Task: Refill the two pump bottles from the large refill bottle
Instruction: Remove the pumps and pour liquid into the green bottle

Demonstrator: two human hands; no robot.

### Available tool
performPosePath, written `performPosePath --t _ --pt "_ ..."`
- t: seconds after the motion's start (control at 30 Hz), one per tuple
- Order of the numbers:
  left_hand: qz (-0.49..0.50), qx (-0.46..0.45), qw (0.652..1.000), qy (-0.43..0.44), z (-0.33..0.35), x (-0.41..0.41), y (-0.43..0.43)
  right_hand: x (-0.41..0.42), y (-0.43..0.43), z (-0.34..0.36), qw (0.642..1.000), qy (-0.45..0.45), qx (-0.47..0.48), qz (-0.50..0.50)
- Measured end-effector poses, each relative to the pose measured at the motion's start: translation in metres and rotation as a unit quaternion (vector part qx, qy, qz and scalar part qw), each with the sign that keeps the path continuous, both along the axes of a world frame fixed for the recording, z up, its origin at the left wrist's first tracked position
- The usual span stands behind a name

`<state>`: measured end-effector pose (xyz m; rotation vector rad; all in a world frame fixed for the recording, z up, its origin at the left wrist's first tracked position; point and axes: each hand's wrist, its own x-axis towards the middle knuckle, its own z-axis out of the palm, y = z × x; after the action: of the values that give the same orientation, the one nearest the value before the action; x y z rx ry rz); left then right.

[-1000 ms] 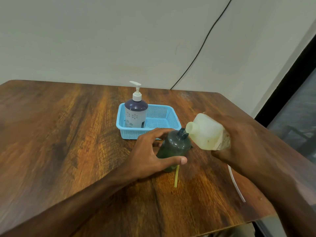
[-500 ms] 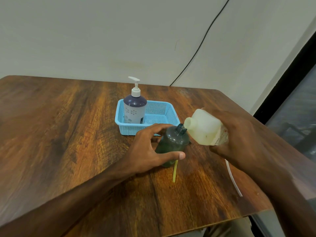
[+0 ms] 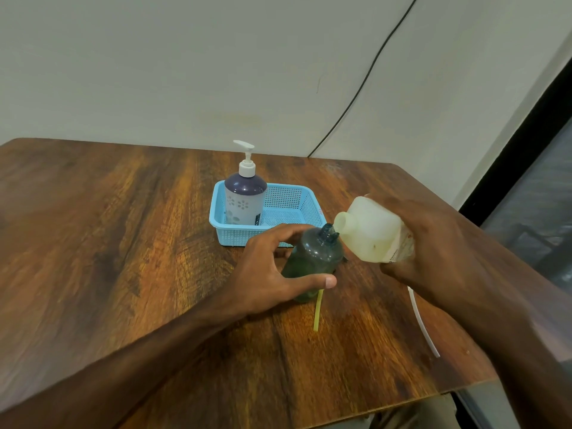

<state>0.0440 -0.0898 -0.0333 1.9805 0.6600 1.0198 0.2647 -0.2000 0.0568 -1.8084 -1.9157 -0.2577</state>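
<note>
A dark green pump bottle (image 3: 314,258) with its pump off stands on the wooden table (image 3: 123,243). My left hand (image 3: 266,274) grips its body. My right hand (image 3: 433,249) grips the large whitish refill bottle (image 3: 368,232), tipped so its open mouth sits against the green bottle's neck. A second pump bottle (image 3: 244,196), purple-topped with its white pump on, stands in a light blue basket (image 3: 294,205) behind. A yellowish tube (image 3: 318,309) lies on the table in front of the green bottle.
A thin white tube (image 3: 422,323) lies on the table under my right forearm, near the right edge. The table's front edge runs close below my arms. A black cable (image 3: 365,75) hangs down the wall behind.
The view has shifted slightly between frames. Both hands keep their grips, and the refill bottle's mouth stays at the green bottle's neck.
</note>
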Motion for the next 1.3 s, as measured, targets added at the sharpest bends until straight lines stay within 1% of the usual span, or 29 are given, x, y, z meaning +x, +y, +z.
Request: performPosePath --t 0.27,0.77,1.0,1.13,1.3 --pt "0.001 -0.004 1.0 0.002 -0.0017 -0.0006 0.0011 0.0002 0.0026 -0.0007 1.0 -0.005 0.003 0.003" --pt "-0.009 -0.014 1.0 -0.008 -0.0013 0.0004 -0.0005 0.0023 0.004 -0.0053 1.0 0.013 0.013 0.008" --pt "-0.002 -0.01 1.0 -0.001 -0.0017 0.0007 0.0 0.0027 0.0051 -0.0038 0.999 -0.015 0.036 0.037" --pt "0.0 -0.009 1.0 0.0 -0.0003 0.0 -0.0014 0.0051 0.0065 -0.0048 0.998 -0.027 0.046 0.038" --pt "0.001 -0.01 1.0 0.003 -0.0001 -0.0004 -0.0026 0.009 0.0075 -0.0075 0.999 -0.013 0.023 0.025"
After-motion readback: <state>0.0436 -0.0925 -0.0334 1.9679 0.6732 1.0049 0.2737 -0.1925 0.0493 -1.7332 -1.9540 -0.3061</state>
